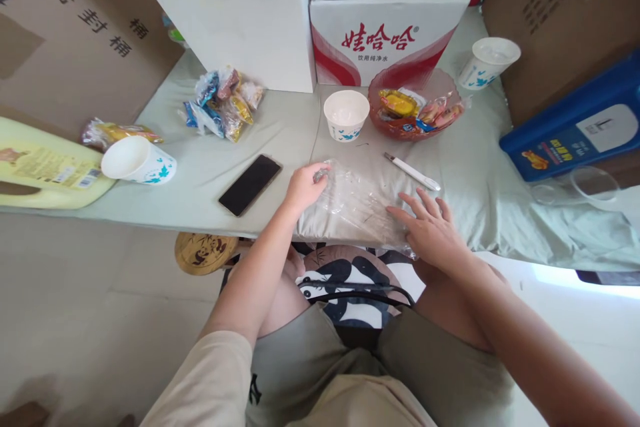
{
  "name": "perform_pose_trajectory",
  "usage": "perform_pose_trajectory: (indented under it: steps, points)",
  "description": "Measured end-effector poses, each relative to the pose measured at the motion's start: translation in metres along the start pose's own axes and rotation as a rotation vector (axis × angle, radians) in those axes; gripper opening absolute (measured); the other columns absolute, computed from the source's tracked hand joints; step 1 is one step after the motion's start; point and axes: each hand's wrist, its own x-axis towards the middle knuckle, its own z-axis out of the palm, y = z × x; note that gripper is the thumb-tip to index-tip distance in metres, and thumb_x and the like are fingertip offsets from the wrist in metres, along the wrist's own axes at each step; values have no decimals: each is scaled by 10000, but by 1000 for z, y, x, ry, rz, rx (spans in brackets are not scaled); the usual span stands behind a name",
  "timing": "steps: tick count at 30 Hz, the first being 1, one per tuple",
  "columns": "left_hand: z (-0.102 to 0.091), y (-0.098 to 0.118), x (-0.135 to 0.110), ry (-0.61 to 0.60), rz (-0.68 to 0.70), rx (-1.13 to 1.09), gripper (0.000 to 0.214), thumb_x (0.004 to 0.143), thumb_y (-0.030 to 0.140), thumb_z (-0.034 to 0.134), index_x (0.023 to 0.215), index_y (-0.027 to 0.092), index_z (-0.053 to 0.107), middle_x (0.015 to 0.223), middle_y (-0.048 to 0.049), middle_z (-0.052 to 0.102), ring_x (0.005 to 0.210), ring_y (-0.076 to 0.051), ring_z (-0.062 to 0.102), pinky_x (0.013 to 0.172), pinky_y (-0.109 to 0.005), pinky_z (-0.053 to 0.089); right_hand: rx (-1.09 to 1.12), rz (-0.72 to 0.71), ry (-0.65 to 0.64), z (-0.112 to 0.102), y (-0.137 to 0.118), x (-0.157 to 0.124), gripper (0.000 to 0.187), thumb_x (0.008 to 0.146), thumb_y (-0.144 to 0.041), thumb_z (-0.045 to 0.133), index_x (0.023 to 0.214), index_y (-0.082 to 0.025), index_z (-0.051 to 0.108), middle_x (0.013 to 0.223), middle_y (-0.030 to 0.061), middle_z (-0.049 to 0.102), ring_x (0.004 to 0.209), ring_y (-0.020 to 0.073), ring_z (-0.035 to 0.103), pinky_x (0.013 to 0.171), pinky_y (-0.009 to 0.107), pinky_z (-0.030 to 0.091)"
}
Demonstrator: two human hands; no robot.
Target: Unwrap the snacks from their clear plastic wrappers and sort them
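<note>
A crumpled transparent plastic bag point(350, 203) lies at the table's front edge, between my two hands. My left hand point(307, 188) is closed on the bag's upper left corner, fingers curled and thumb pressed in. Spread out at the bag's right side is my right hand point(427, 220), its fingertips touching or just above the film; which of the two I cannot tell. Beyond the right fingers lies a white pen-like tool point(413, 171) with a dark tip. A black phone point(251, 185) rests left of my left hand.
Behind the bag stand a paper cup point(347, 117) and a pink bowl point(415, 127) of wrapped snacks. More wrapped snacks point(223, 103) are piled at left, near a tipped paper cup point(139, 160) and a yellow jug point(50, 170). Right are another cup point(487, 63) and a blue container point(575, 120). Boxes point(385, 40) line the back.
</note>
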Motion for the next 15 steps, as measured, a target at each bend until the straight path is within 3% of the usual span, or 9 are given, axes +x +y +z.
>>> perform_pose_trajectory:
  steps: [2,5,7,10,15]
  points:
    - [-2,3,-2,-41,56,92,401,791,183,679,1190,207,704,1141,-94,724,934,-222,655,930,-382,492,51,-18,-33,-4,2,-1,651,760,-91,529,1359,-327,622,1546,95,466,1479,404,316,1132,651,304]
    - [-2,9,-5,-93,115,188,543,753,204,743,1289,228,656,1307,-129,653,1207,-328,561,1076,-492,395,201,-9,25,-19,6,4,423,817,-257,571,1213,-310,711,1544,111,454,1477,454,296,1091,682,326]
    - [-1,12,-6,-120,114,223,531,769,191,728,1293,237,650,1271,-126,668,1229,-342,540,1091,-523,364,336,43,109,-27,6,16,348,870,-358,553,1167,-274,714,1433,136,561,1392,420,439,1057,629,396]
    - [3,15,-6,-182,140,194,534,774,90,661,1289,231,634,1086,-86,720,1103,-272,605,1046,-457,407,515,129,134,-28,-3,45,413,898,-411,541,1254,-225,638,1164,133,712,1130,336,645,965,533,493]
    - [9,18,-12,-217,154,-64,580,768,49,609,1313,243,572,920,-2,700,831,-129,639,847,-273,486,558,80,65,-4,-33,81,813,743,-542,715,1433,-174,493,1349,202,622,1243,401,579,1027,558,451]
